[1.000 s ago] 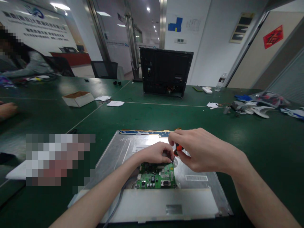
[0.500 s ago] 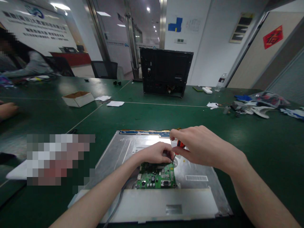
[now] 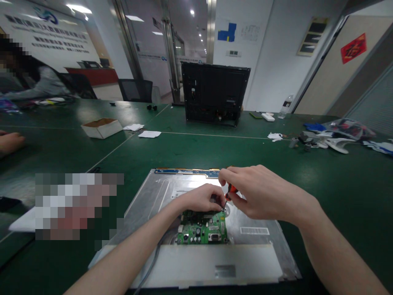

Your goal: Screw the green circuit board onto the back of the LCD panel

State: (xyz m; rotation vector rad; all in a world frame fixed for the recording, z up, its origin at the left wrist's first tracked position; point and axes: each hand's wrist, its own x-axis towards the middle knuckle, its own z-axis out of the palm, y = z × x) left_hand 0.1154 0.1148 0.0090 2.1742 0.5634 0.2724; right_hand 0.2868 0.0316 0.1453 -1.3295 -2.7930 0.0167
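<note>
Right hand (image 3: 260,192): curled around orange-handled screwdriver (image 3: 230,191), shaft tilted, tip down-left at green circuit board (image 3: 203,230). Left hand (image 3: 201,198): fingers bent, pinching at the tip; forearms converging.

A cardboard box (image 3: 102,127) and black monitor casing (image 3: 214,93) stand behind.

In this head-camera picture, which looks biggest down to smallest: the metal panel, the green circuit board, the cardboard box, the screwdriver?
1. Metal panel
2. Green circuit board
3. Cardboard box, close to the board in looks, but farther off, so unsure
4. Screwdriver, mostly hidden by the right hand
</note>
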